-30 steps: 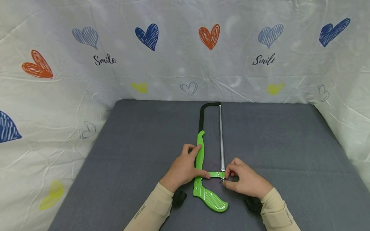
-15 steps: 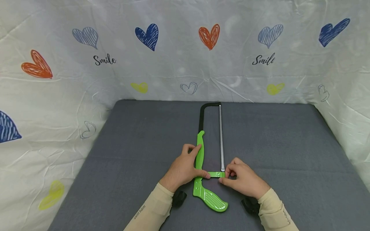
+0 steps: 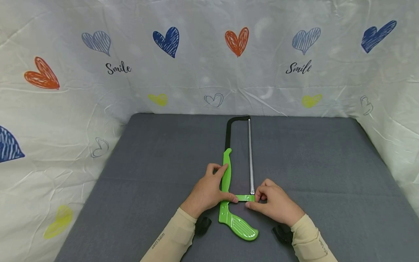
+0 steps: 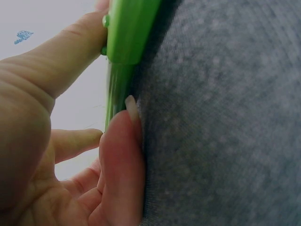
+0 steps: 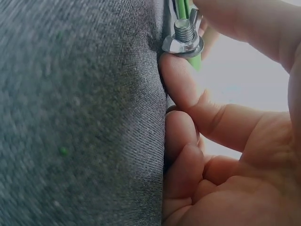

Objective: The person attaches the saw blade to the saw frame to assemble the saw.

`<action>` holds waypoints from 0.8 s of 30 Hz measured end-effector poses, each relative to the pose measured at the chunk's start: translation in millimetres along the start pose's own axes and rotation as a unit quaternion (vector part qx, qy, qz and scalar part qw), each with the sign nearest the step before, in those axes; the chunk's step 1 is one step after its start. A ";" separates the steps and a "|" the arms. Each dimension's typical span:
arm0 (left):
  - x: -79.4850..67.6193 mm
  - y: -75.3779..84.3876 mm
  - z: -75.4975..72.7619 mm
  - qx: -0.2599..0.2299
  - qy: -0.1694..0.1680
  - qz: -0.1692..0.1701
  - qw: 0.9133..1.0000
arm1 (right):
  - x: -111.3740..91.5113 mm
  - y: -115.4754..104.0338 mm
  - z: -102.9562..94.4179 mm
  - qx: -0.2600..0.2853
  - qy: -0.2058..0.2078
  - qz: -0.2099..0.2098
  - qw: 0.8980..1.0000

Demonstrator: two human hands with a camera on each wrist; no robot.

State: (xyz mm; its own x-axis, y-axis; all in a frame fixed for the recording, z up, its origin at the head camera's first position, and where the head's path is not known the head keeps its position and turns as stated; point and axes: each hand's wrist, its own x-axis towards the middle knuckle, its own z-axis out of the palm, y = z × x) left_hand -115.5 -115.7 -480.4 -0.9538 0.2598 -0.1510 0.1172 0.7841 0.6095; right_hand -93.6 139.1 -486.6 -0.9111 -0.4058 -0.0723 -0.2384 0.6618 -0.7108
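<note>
A hacksaw (image 3: 227, 182) with a green grip, black front frame and silver blade (image 3: 250, 156) lies flat on the grey cloth, its grip toward me. My left hand (image 3: 209, 189) holds the green frame, thumb on the short crossbar and index finger farther up. At the near end of the blade, my right hand (image 3: 278, 203) pinches a metal wing nut (image 5: 183, 46) on a threaded bolt. The right wrist view shows the index fingertip under the nut and the thumb on its other side. From the head view the nut is hidden behind the thumb.
Grey cloth (image 3: 157, 153) covers the table. A white sheet (image 3: 196, 72) printed with hearts rises behind it and along the sides. Dark wrist cameras sit beside both forearms, above the cloth.
My right thumb has slid left across the wing nut, covering it from above, and the right hand has shifted slightly left. The left hand and hacksaw stay in place.
</note>
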 end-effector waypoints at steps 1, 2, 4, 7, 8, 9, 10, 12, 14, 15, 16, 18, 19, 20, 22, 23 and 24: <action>0.0 0.1 -0.1 0.000 0.000 0.000 1.000 | -0.2 -0.7 -0.1 -0.001 0.001 0.001 1.000; -0.1 0.2 -0.1 -0.001 0.000 0.000 1.000 | -0.5 -1.4 -0.1 -0.001 0.002 0.002 1.000; -0.1 0.3 -0.1 -0.002 -0.001 -0.001 1.000 | -0.8 -2.6 -0.2 -0.001 0.002 0.004 1.000; 0.0 0.6 -0.3 -0.004 -0.001 -0.002 1.000 | -1.2 -3.5 0.1 0.001 0.000 0.005 1.000; 0.0 0.6 -0.3 -0.004 -0.001 -0.002 1.000 | -1.2 -3.6 0.1 0.002 -0.002 0.006 1.000; -0.1 0.6 -0.3 -0.004 -0.001 -0.002 1.000 | -1.2 -3.6 0.3 0.004 -0.003 0.007 1.000; -0.1 0.6 -0.3 -0.004 0.000 -0.002 1.000 | -1.2 -3.6 0.4 0.004 -0.004 0.007 1.000; -0.1 0.7 -0.3 -0.005 0.000 -0.002 1.000 | -1.1 -3.3 0.5 0.005 -0.004 0.006 1.000; -0.2 0.7 -0.3 -0.006 0.001 -0.002 1.000 | -0.7 -2.7 0.5 0.004 -0.003 0.004 1.000; -0.2 0.7 -0.3 -0.006 0.001 -0.002 1.000 | -0.6 -2.4 0.5 0.004 -0.002 0.003 1.000; -0.2 0.7 -0.2 -0.006 0.000 -0.002 1.000 | -0.5 -2.1 0.5 0.003 -0.001 0.002 1.000; -0.2 0.9 -0.3 -0.006 0.000 -0.003 1.000 | -0.2 -1.3 0.4 0.003 0.000 -0.001 1.000; -0.1 0.9 -0.3 -0.006 0.000 -0.003 1.000 | -0.1 -1.0 0.2 0.005 0.000 -0.002 1.000; -0.1 1.0 -0.2 -0.005 0.000 -0.003 1.000 | -0.1 -0.9 -0.1 0.006 0.000 -0.003 1.000; 0.1 0.7 0.0 -0.004 0.000 -0.003 1.000 | -0.1 -0.9 -0.6 0.010 -0.001 -0.004 1.000; 0.1 0.6 0.0 -0.004 0.000 -0.003 1.000 | -0.2 -0.9 -0.6 0.011 -0.001 -0.005 1.000; 0.0 0.5 0.1 -0.004 0.000 -0.002 1.000 | -0.2 -1.1 -0.8 0.013 -0.001 -0.006 1.000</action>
State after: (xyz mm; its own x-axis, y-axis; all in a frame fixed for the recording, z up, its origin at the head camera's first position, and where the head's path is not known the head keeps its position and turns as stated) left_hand -115.4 -115.3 -480.2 -0.9544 0.2565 -0.1528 0.1114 0.7808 0.6148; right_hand -93.4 139.0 -485.3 -0.9076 -0.4149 -0.0643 -0.2412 0.6406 -0.7290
